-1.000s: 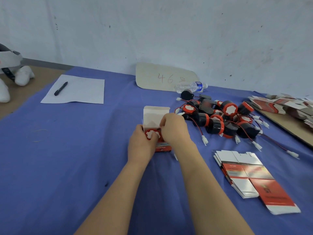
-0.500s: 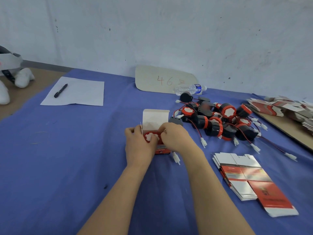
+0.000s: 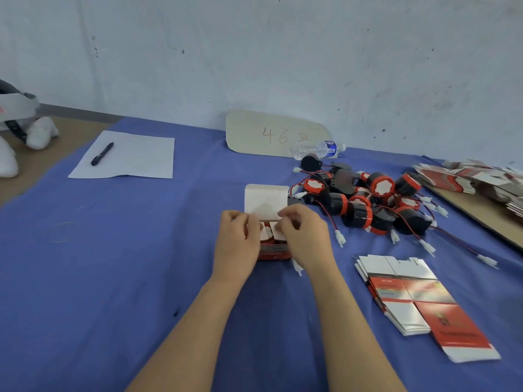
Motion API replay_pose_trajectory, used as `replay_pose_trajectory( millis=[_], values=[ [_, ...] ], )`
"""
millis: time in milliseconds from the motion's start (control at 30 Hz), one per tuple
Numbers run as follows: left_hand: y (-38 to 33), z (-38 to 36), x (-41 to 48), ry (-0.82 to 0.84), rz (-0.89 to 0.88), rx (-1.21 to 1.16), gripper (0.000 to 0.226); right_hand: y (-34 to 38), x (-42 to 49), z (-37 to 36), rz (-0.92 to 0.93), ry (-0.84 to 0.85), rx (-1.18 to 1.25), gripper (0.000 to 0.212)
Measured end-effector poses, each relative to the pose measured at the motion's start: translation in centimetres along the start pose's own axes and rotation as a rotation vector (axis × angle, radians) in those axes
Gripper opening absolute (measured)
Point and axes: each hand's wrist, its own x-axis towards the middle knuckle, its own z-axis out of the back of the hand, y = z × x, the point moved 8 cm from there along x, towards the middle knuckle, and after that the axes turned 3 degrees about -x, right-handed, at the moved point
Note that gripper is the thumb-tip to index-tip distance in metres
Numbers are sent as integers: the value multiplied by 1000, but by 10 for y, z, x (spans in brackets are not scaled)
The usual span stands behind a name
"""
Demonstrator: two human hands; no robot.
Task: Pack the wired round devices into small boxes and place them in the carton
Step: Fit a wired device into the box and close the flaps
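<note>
- The small box (image 3: 274, 251) is sitting near the middle of the blue counter (image 3: 141, 264), with its white lid flap (image 3: 266, 200) standing open at the far side.
- The left hand (image 3: 237, 246) is gripping the box's left wall with its fingers curled round it.
- The right hand (image 3: 307, 240) is pinching 1 white side flap (image 3: 278, 233) between thumb and fingers.
- The box contents are mostly hidden. 1 white connector (image 3: 297, 268) is lying on the counter just beside the box.
- The box is looking like light, thin card that is likely to crease. Opposite walls are offering a safer hold than the flaps.
- The loose devices (image 3: 368, 205) are lying piled to the right. They are looking rigid, with limp wires, so the round body is making the better grip, not the lead.
</note>
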Motion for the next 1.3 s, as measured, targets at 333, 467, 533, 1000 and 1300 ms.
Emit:
replay_pose_trajectory(
  millis=[333, 467, 533, 1000, 1300],
  values=[
    [5, 1, 10, 102, 20, -206, 34, 3, -6, 1, 122, 159, 96, 68],
    [6, 5, 12, 82, 28, -211, 32, -8, -10, 9, 53, 372, 307, 23],
    [6, 4, 12, 90, 38, -212, 36, -17, -8, 8, 10, 347, 240, 12],
    [-11, 0, 3, 169, -171, -67, 22, -26, -2, 0, 36, 194, 13, 33],
    [-9, -14, -1, 240, -53, -150, 26, -28, -3, -8, -88, 226, 228, 19]
  ],
)
